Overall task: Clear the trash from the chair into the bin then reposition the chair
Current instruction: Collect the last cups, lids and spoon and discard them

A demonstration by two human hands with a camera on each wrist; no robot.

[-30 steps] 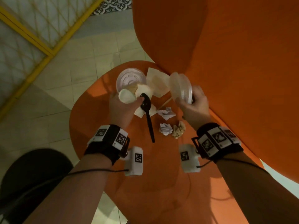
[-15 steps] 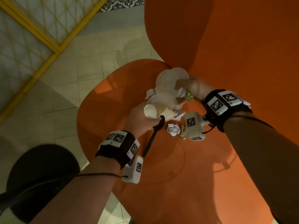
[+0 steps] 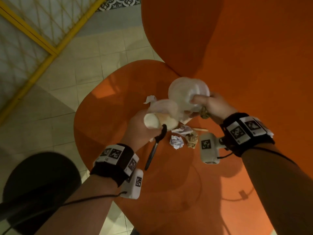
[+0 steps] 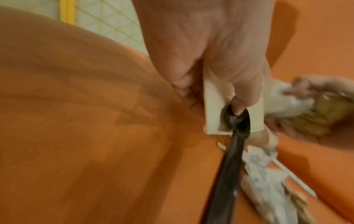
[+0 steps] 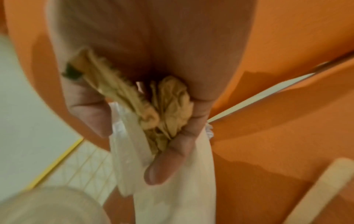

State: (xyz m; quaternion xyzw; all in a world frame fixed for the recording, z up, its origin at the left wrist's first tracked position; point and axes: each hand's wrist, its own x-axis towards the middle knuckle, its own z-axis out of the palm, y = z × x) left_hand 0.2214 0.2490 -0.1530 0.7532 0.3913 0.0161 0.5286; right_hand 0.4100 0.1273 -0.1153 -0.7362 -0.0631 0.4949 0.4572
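1. Gathering stage, judged well short of half done: trash in both hands above the orange chair (image 3: 105, 106), nothing binned, chair not repositioned.
2. Left hand (image 3: 140, 126) clenched round a small white cup (image 3: 151, 122) and crumpled wrapper, thumb pinning the bowl of a black plastic spoon (image 3: 155, 148) whose handle hangs toward 7 o'clock.
3. Right hand (image 3: 215, 106) grasping clear plastic lids (image 3: 186, 94) plus a brown paper wad (image 5: 168, 104) tucked into the palm.
4. Left on the seat, at 5 o'clock from the left hand: a white paper ball (image 3: 176, 141), a brown crumpled ball (image 3: 191, 139), a creased white scrap (image 3: 183, 129) and a wooden stick (image 3: 200, 129).
5. Dark round shape (image 3: 39, 184) at 8 o'clock on the floor, possibly the bin; cannot tell.
6. Remaining, by estimate: collect the scraps, drop everything in the bin, move the chair.
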